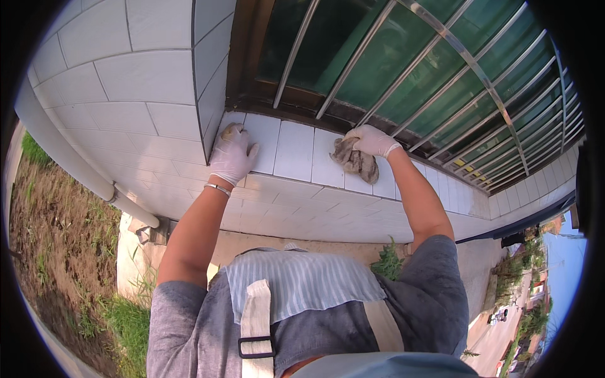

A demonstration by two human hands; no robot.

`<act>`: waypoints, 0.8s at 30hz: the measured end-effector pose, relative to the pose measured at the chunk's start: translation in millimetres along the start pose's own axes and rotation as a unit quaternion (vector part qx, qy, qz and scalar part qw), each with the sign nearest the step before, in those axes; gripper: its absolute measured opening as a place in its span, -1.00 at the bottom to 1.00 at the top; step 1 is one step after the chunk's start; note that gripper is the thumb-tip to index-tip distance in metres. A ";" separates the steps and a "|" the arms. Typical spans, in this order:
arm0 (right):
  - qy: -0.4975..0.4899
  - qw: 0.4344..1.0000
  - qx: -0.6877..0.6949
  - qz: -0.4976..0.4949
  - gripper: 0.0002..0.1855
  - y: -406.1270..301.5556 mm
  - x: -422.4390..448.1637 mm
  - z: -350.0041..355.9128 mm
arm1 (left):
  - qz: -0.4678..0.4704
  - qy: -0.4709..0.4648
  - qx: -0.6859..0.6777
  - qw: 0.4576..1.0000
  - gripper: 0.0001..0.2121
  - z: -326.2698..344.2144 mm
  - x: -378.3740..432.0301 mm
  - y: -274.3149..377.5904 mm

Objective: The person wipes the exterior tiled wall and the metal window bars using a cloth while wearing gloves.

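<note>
A white tiled window sill (294,150) runs before me under a barred window. My left hand (233,150), in a thin whitish glove, rests at the sill's left end beside the tiled corner. Its thumb stands apart, the other fingers curl at the tips, and I see nothing held in it. Brownish stains mark the glove's fingertips. Farther right, my right hand (371,141), gloved likewise, grips a crumpled grey-brown rag (355,163). The rag lies against the sill tiles, and its lower end reaches towards the front edge. The right fingertips are partly hidden.
Metal window bars (349,61) rise close behind the right hand, before greenish glass (401,71). A tiled wall (144,75) juts out on the left. A pale drainpipe (71,146) runs down beside soil (61,222) and grass. A leafy plant (388,261) grows below the sill.
</note>
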State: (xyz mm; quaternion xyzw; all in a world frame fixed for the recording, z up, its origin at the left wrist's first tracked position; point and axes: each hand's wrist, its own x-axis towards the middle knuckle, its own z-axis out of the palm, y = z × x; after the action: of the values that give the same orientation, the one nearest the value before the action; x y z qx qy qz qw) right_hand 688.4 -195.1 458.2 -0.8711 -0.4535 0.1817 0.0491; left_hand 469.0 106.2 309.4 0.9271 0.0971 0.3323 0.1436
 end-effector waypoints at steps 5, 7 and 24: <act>0.190 0.968 -0.064 0.152 -0.64 -2.2 -37.5 -26.9 | 0.014 0.030 0.017 0.999 -0.68 2.6 -3.0 -0.5; 0.206 0.924 0.246 0.207 -0.64 20.4 -40.6 -23.8 | 0.014 0.024 0.024 0.999 -0.68 3.4 -1.8 2.6; 0.326 0.629 0.705 -0.015 -0.52 -6.8 64.1 48.1 | 0.031 0.022 -0.015 0.999 -0.69 -0.7 0.5 7.5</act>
State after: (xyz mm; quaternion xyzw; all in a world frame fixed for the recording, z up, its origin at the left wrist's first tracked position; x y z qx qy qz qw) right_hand 699.3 -143.2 397.8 -0.5659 -0.1538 0.1492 0.7962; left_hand 469.6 99.5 312.6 0.9198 0.0666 0.3584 0.1452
